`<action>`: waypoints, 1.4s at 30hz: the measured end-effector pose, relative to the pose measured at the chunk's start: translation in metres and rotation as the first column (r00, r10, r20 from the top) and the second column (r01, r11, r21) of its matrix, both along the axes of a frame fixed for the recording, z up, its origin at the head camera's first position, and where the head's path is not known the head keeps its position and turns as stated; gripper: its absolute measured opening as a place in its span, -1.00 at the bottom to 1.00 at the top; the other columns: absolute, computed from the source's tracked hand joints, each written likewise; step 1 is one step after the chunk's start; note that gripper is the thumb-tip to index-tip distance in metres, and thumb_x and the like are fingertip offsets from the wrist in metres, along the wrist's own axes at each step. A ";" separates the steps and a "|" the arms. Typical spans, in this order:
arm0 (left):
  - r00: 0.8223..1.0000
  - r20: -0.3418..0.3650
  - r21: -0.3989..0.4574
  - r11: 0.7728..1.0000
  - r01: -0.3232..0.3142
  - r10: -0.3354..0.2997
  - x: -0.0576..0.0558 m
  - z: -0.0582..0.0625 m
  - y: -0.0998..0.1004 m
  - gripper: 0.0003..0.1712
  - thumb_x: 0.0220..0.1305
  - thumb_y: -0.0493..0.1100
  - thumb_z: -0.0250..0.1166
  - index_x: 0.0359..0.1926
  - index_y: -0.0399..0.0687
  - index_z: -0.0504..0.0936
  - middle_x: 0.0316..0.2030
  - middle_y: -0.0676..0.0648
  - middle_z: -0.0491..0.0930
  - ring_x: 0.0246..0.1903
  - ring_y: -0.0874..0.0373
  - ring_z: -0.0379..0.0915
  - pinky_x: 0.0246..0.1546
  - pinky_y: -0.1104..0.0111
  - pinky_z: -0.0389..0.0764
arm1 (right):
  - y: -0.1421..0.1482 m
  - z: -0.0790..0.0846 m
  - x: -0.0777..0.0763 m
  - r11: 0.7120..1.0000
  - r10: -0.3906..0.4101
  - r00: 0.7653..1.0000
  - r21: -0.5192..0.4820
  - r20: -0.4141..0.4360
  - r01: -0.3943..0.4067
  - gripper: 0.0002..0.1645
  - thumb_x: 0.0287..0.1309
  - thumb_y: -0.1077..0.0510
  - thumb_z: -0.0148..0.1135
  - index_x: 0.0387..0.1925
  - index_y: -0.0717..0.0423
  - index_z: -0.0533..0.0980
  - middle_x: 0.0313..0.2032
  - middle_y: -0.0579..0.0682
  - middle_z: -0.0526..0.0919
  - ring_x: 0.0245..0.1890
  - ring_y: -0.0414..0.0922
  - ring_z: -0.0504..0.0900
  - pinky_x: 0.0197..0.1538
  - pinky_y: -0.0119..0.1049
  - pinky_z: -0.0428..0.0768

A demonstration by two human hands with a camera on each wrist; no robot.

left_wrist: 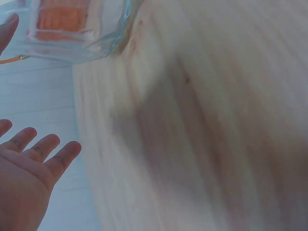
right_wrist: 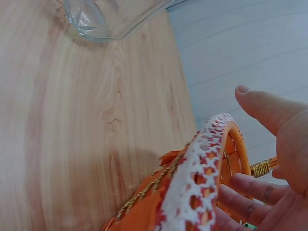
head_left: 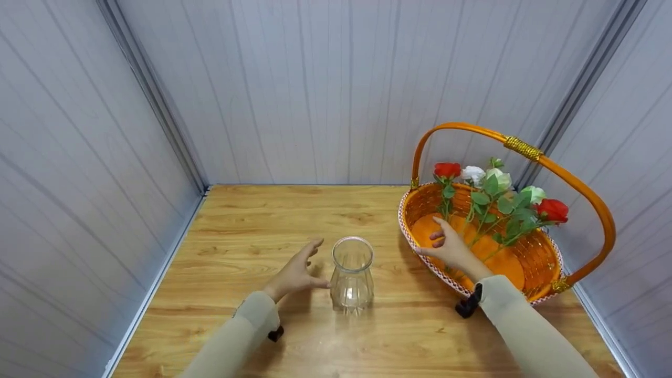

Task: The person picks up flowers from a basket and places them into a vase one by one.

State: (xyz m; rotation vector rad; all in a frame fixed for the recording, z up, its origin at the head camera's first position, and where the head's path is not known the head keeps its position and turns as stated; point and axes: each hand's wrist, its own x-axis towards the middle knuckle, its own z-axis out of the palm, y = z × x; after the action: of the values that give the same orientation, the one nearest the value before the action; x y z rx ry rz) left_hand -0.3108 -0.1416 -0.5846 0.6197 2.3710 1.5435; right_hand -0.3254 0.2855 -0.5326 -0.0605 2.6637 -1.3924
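A clear glass vase stands upright in the middle of the wooden table. My left hand is just left of it, fingers spread, the thumb tip right at the glass. In the left wrist view that hand's palm shows nothing held. Over the near left rim of an orange woven basket is my right hand, its thumb and fingers apart and holding nothing. Several artificial roses lean inside the basket, among them a red rose and a white rose, their green stems reaching down past my right hand.
An arched orange handle with gold binding rises over the basket. Pale panelled walls enclose the wooden table at the back and both sides. The basket sits close to the right wall.
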 end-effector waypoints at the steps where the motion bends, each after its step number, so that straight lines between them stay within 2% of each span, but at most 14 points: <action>1: 1.000 0.005 0.011 1.000 0.001 -0.001 0.001 -0.002 0.001 0.39 0.09 -0.14 0.74 0.75 -0.09 0.02 0.74 -0.22 0.02 0.69 -0.37 -0.06 0.67 -0.30 0.16 | -0.001 -0.001 0.000 1.000 0.002 1.000 0.004 -0.001 -0.002 0.34 0.26 -0.07 0.61 0.74 0.19 -0.05 0.31 0.41 0.48 0.29 0.34 0.57 0.25 0.04 0.71; 4: 1.000 0.020 0.035 0.999 -0.005 0.004 0.004 -0.008 0.005 0.38 0.07 -0.16 0.75 0.74 -0.10 0.05 0.73 -0.24 0.04 0.68 -0.38 -0.03 0.66 -0.28 0.20 | -0.002 -0.004 0.001 1.000 0.011 1.000 0.017 -0.005 -0.011 0.30 0.28 -0.07 0.60 0.72 0.22 -0.03 0.30 0.42 0.49 0.26 0.31 0.60 0.26 0.07 0.72; 11: 1.000 -0.003 0.046 0.999 -0.016 0.017 0.010 -0.019 0.013 0.27 0.11 -0.16 0.72 0.70 -0.11 0.15 0.69 -0.26 0.14 0.63 -0.38 0.11 0.62 -0.27 0.29 | -0.003 -0.011 0.004 0.999 0.043 0.999 0.034 -0.016 -0.043 0.24 0.30 -0.11 0.58 0.68 0.27 0.05 0.25 0.40 0.54 0.18 0.23 0.65 0.25 0.09 0.72; 15: 1.000 0.011 0.038 0.999 -0.008 0.008 0.012 -0.022 0.018 0.25 0.10 -0.18 0.72 0.69 -0.10 0.17 0.68 -0.22 0.18 0.63 -0.35 0.13 0.63 -0.24 0.30 | -0.003 -0.014 0.005 0.998 0.054 0.998 0.038 -0.014 -0.053 0.21 0.30 -0.11 0.58 0.67 0.28 0.08 0.23 0.37 0.57 0.17 0.19 0.64 0.26 0.09 0.71; 22: 0.999 0.042 0.093 0.996 -0.006 0.003 0.015 -0.030 0.024 0.18 0.08 -0.21 0.71 0.65 -0.03 0.26 0.64 -0.22 0.26 0.60 -0.38 0.17 0.59 -0.25 0.37 | -0.003 -0.017 0.007 0.998 0.063 0.998 0.030 0.004 -0.064 0.19 0.29 -0.11 0.59 0.66 0.28 0.12 0.21 0.35 0.60 0.16 0.22 0.66 0.27 0.13 0.71; 26: 0.998 0.061 0.104 0.994 -0.015 0.009 0.018 -0.033 0.027 0.14 0.13 -0.19 0.70 0.64 -0.02 0.28 0.60 -0.23 0.31 0.58 -0.37 0.22 0.57 -0.25 0.41 | -0.002 -0.019 0.009 0.998 0.063 0.998 0.025 0.005 -0.063 0.12 0.31 -0.08 0.58 0.63 0.28 0.19 0.18 0.32 0.62 0.15 0.21 0.66 0.22 0.07 0.73; 32: 0.997 0.078 0.138 0.990 -0.021 0.010 0.022 -0.036 0.030 0.07 0.15 -0.19 0.71 0.59 -0.10 0.33 0.54 -0.26 0.40 0.53 -0.36 0.34 0.53 -0.20 0.49 | -0.004 -0.020 0.010 0.997 0.069 0.998 0.019 -0.010 -0.069 0.01 0.31 -0.04 0.58 0.57 0.28 0.30 0.16 0.28 0.66 0.15 0.16 0.65 0.17 -0.01 0.72; 42: 0.997 0.069 0.186 0.982 0.021 -0.035 0.020 -0.042 0.031 -0.07 0.15 -0.28 0.68 0.49 -0.31 0.43 0.41 -0.30 0.55 0.42 -0.34 0.49 0.46 -0.12 0.59 | -0.004 -0.024 0.010 0.995 0.089 0.996 0.042 0.020 -0.090 -0.04 0.32 -0.07 0.56 0.54 0.29 0.35 0.23 0.33 0.60 0.23 0.23 0.58 0.24 0.11 0.68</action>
State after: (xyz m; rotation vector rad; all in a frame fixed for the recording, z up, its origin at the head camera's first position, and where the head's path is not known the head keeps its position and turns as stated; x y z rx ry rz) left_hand -0.2903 -0.1103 -0.6264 0.6217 2.1731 1.7575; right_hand -0.3158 0.2811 -0.5569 -0.1599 2.6405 -1.3022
